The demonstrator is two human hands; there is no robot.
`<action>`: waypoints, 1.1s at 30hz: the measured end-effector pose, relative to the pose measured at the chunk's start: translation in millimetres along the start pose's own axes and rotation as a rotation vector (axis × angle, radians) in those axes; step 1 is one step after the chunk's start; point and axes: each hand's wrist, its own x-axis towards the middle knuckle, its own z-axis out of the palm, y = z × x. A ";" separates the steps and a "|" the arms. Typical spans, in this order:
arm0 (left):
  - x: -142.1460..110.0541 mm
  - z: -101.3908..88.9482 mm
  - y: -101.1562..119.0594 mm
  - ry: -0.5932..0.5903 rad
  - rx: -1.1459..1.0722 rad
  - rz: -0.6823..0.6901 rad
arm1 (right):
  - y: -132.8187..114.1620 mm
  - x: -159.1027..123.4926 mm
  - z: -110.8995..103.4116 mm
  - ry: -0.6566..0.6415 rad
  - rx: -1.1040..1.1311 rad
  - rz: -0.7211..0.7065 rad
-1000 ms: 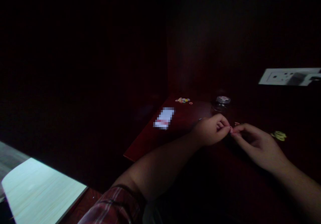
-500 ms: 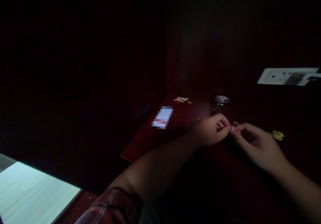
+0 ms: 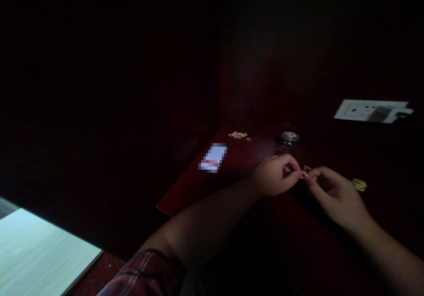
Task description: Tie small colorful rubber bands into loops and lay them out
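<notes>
A small pink hair tie (image 3: 304, 175) is pinched between the fingertips of both hands, slightly stretched across the gap. My left hand (image 3: 275, 175) grips one side of it with thumb and forefinger, the other fingers curled in. On the other side, my right hand (image 3: 341, 199) pinches it the same way. Just behind the fingertips lie orange-red hair ties (image 3: 307, 168). Beyond the right hand's knuckles is a bunch of yellow-green hair ties (image 3: 359, 184). A small clear round container (image 3: 288, 140) with a lid stands behind my left hand.
A pile of several coloured hair ties (image 3: 238, 135) lies at the table's back corner. Nearer sits a blurred-out white and red rectangle (image 3: 213, 158). A socket plate (image 3: 357, 110) with a plug is on the right wall. A pale wooden surface (image 3: 46, 252) shows lower left.
The view has shifted slightly, so the socket and hands appear lower and further left. The pink hair tie shows a little more between the fingertips; both hands keep their pinch.
</notes>
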 end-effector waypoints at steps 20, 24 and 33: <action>1.2 -5.9 5.5 -0.001 -0.005 0.034 | -4.1 -0.1 3.5 0.023 0.065 0.072; 5.4 -7.2 1.5 0.003 0.081 0.007 | -7.8 0.6 4.4 0.011 0.084 0.042; 5.4 -2.5 -5.2 -0.038 0.029 -0.028 | -3.5 1.2 2.3 0.041 0.129 0.014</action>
